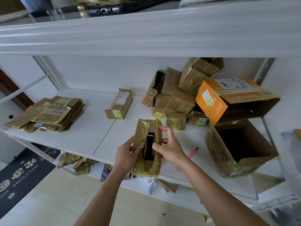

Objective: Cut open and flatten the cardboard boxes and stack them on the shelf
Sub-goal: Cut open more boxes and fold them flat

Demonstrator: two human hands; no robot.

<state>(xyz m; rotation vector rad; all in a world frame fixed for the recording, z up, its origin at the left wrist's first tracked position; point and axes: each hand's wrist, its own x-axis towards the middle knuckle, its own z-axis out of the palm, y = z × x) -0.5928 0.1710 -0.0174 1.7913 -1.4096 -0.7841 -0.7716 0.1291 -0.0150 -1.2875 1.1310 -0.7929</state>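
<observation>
**At shelf edge: small taped box held open, both hands on it**

Nearest the camera, a small cardboard box is held just above the front edge of the middle shelf. Left hand grips the left wall, thumb on the taped flap. Right hand pinches the right flap, fingers curled over its corrugated edge. Flaps parted; a dark slot shows between them, contents unclear.

Judgement: light, thin board, stiff along the flutes but ready to fold at the corners. Glossy yellow tape looks slippery, so hold on bare cardboard edges, not on tape.

Just right on the shelf lies a pink cutter. Beyond it sits a large open box. Farther back, a heap of uncut boxes at right, a flattened stack at left.
</observation>
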